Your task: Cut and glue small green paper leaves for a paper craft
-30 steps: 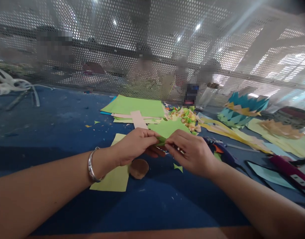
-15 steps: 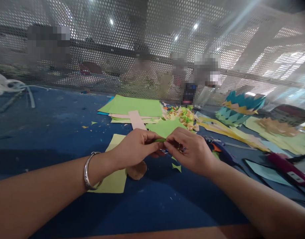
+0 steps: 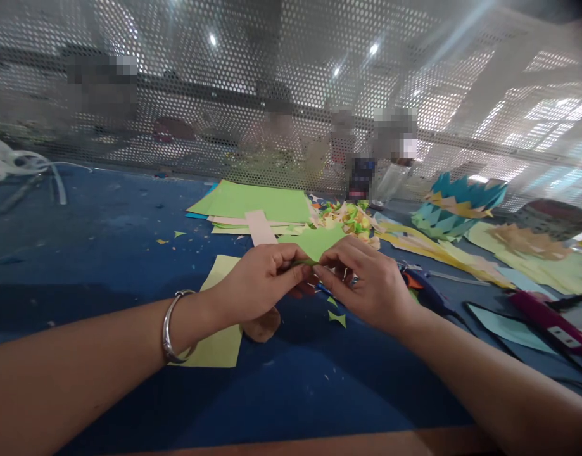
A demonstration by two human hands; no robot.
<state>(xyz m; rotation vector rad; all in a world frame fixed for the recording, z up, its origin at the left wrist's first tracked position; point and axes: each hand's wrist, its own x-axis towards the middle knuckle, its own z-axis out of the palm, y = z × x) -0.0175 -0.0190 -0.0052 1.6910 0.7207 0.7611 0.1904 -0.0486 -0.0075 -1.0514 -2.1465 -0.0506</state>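
Observation:
My left hand point(image 3: 265, 278) and my right hand point(image 3: 366, 282) meet fingertip to fingertip above the blue table. Between them they pinch a small green piece of paper point(image 3: 304, 261), mostly covered by the fingers. A silver bangle point(image 3: 167, 329) circles my left wrist. Just behind the fingers lies a green sheet with a jagged cut edge point(image 3: 314, 240). Under my left hand are a pale yellow-green sheet point(image 3: 217, 348) and a round brown piece point(image 3: 262, 326). Green paper scraps point(image 3: 337, 318) lie below my right hand.
A stack of coloured paper point(image 3: 262, 199) lies at the back, beside a pile of curled paper bits point(image 3: 352, 218). To the right are zigzag-edged paper rings point(image 3: 461, 202), a glue gun point(image 3: 428, 291) with its cord, and a magenta power strip point(image 3: 551, 322). Perforated metal sheeting point(image 3: 200, 114) stands behind the table.
My right thumb and fingers have shifted slightly around the green paper. Less of the paper shows between the fingertips. Both hands stay in nearly the same place.

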